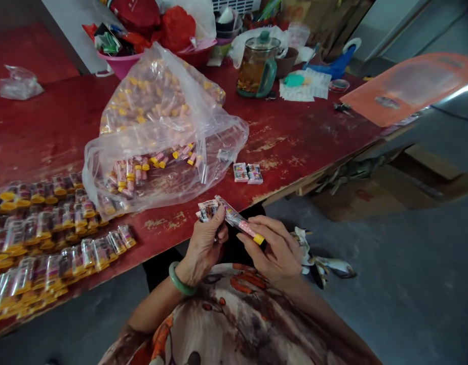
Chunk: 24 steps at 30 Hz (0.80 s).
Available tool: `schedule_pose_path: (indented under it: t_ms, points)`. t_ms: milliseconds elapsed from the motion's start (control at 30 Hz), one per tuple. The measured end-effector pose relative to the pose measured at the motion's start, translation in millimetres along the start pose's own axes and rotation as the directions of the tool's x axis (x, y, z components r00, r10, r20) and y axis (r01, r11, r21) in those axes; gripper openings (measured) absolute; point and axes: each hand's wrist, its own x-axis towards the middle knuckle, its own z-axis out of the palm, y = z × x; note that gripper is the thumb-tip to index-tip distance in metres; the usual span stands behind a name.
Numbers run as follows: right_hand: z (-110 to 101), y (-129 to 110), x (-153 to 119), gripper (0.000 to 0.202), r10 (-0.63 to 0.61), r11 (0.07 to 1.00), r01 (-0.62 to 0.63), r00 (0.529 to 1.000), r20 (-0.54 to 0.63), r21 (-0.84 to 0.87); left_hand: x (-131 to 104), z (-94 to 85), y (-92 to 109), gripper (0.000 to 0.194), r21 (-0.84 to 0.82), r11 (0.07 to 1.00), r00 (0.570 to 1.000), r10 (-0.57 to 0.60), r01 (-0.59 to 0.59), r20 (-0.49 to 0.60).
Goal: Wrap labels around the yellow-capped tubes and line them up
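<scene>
In front of my lap, my right hand [274,246] grips a clear tube [237,219] with a yellow cap and something pink inside near the cap. My left hand [208,238], with a green bangle at the wrist, pinches a few small printed packets [208,209]. The far end of the tube reaches the fingers of my left hand, beside the packets. Two small stacks of similar printed packets [247,173] lie on the red table just beyond my hands. Left of them, an open plastic bag [161,126] holds many yellow-capped tubes.
Rows of filled yellow-capped tubes [47,228] are stacked along the table's left front. Behind the bag stand a pink basin [122,63] and a glass teapot [257,66] with a green handle. An orange translucent board [408,91] overhangs the right edge of the red table [313,137].
</scene>
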Motion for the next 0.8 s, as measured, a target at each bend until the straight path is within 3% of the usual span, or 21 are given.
schedule_pose_path:
  t_ms: [167, 233, 300, 367, 567, 800]
  points:
    - [14.8, -0.4, 0.1, 0.045, 0.001, 0.999, -0.001, 1.000, 0.016, 0.035, -6.4, -8.2, 3.8, 0.047, 0.041, 0.996, 0.996, 0.084, -0.085, 0.017]
    - [14.7, 0.4, 6.4, 0.045, 0.005, 0.986, -0.032, 0.986, 0.166, 0.164, -7.3, -13.9, 9.3, 0.045, 0.038, 0.993, 0.994, 0.112, -0.112, 0.005]
    - [12.7, 1.5, 13.4, 0.042, 0.015, 0.942, -0.133, 0.934, 0.357, 0.309, -8.1, -20.3, 15.2, 0.044, 0.023, 0.992, 0.992, 0.125, -0.125, 0.006]
    - [12.8, 1.8, 18.9, 0.038, 0.018, 0.898, -0.206, 0.900, 0.437, 0.389, -10.0, -26.1, 19.6, 0.043, 0.010, 0.992, 0.992, 0.123, -0.123, 0.022]
    - [34.4, -10.6, 22.4, 0.036, 0.016, 0.922, -0.092, 0.980, 0.201, 0.376, -21.7, -35.3, 18.7, 0.043, 0.016, 0.988, 0.988, 0.152, -0.152, -0.025]
    - [49.7, -25.5, 28.1, 0.029, 0.030, 0.903, -0.085, 0.990, 0.136, 0.421, -28.5, -42.4, 17.2, 0.044, -0.005, 0.980, 0.975, 0.199, -0.201, -0.097]
